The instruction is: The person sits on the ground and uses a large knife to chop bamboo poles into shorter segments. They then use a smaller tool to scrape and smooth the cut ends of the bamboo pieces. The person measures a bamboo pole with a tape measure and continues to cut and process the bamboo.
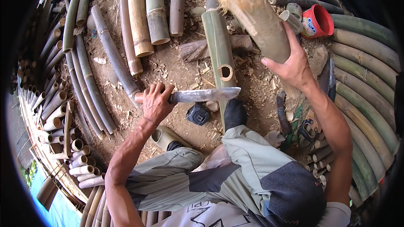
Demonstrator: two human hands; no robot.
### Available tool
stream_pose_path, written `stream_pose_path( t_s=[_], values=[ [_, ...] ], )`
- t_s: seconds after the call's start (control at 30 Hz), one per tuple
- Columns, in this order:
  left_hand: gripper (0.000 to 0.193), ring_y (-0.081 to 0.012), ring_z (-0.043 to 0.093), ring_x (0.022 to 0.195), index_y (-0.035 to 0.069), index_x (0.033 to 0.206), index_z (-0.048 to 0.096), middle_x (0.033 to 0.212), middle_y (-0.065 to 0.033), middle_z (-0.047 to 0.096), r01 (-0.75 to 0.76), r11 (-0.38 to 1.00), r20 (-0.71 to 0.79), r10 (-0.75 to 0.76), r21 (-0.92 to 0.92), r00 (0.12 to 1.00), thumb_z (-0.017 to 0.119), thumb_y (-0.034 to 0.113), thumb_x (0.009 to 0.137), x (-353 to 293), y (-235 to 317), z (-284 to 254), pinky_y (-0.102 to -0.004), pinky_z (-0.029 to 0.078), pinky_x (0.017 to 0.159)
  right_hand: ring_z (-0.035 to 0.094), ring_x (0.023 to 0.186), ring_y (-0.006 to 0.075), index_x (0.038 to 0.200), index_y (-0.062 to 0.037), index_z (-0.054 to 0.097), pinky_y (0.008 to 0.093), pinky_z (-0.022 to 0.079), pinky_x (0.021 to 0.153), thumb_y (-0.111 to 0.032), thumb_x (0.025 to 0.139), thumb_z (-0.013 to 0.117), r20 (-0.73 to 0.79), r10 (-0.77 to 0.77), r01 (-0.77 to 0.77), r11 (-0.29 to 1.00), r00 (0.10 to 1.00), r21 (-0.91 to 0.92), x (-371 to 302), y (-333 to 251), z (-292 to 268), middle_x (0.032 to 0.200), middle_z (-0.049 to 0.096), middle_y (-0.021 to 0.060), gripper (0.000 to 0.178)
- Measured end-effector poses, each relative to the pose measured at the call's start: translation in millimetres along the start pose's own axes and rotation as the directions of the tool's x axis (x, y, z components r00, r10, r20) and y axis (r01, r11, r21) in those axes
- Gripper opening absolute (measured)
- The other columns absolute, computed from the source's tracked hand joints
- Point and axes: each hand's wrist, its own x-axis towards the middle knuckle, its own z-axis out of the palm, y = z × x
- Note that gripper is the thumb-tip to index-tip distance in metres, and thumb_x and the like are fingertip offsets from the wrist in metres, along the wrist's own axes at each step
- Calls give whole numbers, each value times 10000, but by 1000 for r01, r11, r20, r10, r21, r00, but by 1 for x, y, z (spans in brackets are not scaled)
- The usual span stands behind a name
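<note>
My left hand [156, 104] is closed round the wooden handle of a machete [206, 95], its blade pointing right across a green bamboo pole [216, 42]. That pole has a round hole cut in its side, just above the blade. Whether the blade touches the pole I cannot tell. Raised at the upper right, my right hand [296, 65] grips a thick wooden mallet [256, 21], thumb on the near side. The far end of this mallet is frayed. My dark-socked foot [235, 113] rests against the pole's near end.
A dark tape measure [198, 114] lies on the ground left of the pole. Wood chips litter the soil around a cross log [193, 50]. A red tub [317, 21] stands at the upper right. Bamboo poles [362, 80] line the right; cut bamboo pieces [54, 101] are stacked left.
</note>
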Motion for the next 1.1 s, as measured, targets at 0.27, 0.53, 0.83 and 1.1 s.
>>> stream_pose_path(
  t_s=[0.27,0.53,0.83,1.1],
  values=[
    [282,-287,594,979,123,917,652,975,-83,587,115,993,152,-116,13,982,747,353,785,20,-13,20,-452,451,785,599,829,261,1391,-148,468,366,534,712,-203,605,847,499,-685,804,594,530,-39,-38,17,28,1071,577,90,874],
    [508,-297,659,652,72,962,679,688,-99,638,179,927,306,-74,-330,949,680,569,855,24,-32,14,-447,527,615,604,954,316,1411,-103,437,420,542,817,-247,499,918,544,-324,496,845,774,-202,-93,26,21,1155,558,129,1041],
    [610,-449,638,940,-16,1030,563,933,-269,656,635,699,-205,-709,-329,675,525,584,932,116,-107,-29,-531,490,833,486,1186,408,1358,5,463,480,372,1047,-320,818,738,130,366,-340,923,922,-182,-320,65,104,1226,531,219,688],
    [590,-409,578,1081,-29,1086,571,1128,-269,576,559,822,-203,-569,-110,797,697,494,846,161,-138,-4,-472,480,907,433,1231,425,1474,-49,289,465,399,1032,-158,771,721,13,788,-662,525,615,-534,-294,97,80,1303,444,217,832]
  ],
)
